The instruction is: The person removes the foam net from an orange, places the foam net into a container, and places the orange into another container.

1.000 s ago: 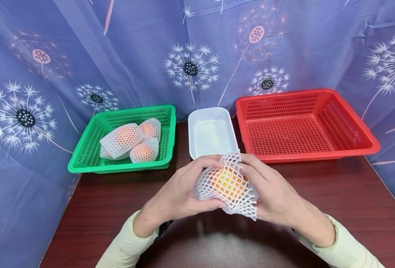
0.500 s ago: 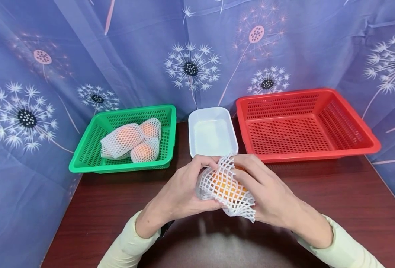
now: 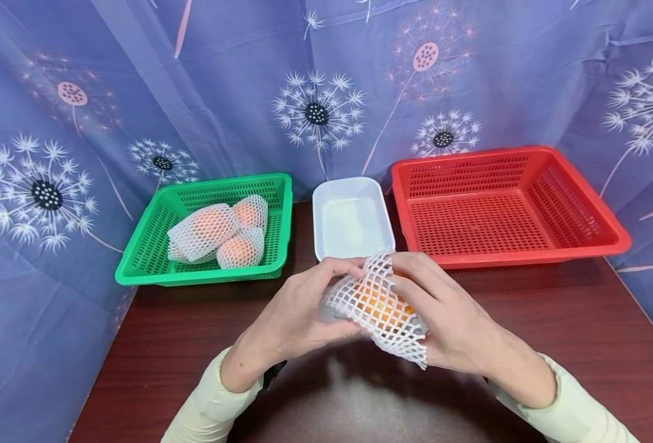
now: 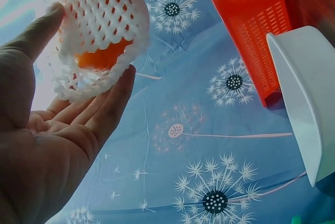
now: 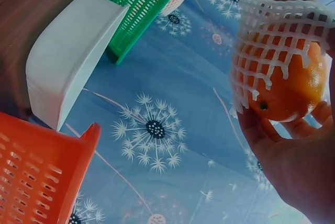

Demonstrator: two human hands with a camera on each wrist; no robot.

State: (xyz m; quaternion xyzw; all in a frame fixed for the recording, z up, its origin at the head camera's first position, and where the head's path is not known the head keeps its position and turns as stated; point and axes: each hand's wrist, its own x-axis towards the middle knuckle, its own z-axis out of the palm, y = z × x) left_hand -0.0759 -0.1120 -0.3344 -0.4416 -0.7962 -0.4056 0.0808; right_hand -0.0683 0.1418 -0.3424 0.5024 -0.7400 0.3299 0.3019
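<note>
An orange [image 5: 288, 90] sits partly inside a white foam net sleeve [image 3: 354, 301], held between both hands above the front of the table. My left hand [image 3: 299, 311] holds the sleeve from the left, thumb on one side and fingers on the other. My right hand [image 3: 454, 314] curls round the orange and the sleeve's right end. In the right wrist view the bare skin of the orange shows beyond the net's ragged edge. The left wrist view shows orange skin in the sleeve's opening [image 4: 99, 85]. Some right fingertips are hidden behind the net.
At the back left a green basket [image 3: 166, 280] holds several net-wrapped oranges [image 3: 238, 252]. A white tray [image 3: 348, 221] stands at the middle, just beyond the hands. A red basket [image 3: 470, 221] stands to its right. A patterned blue curtain [image 3: 238, 92] hangs behind the dark wooden table [image 3: 553, 320].
Within the hands, the orange and net have shifted and turned slightly. The orange now shows a little farther right, near the right fingers. Both hands stay in nearly the same place.
</note>
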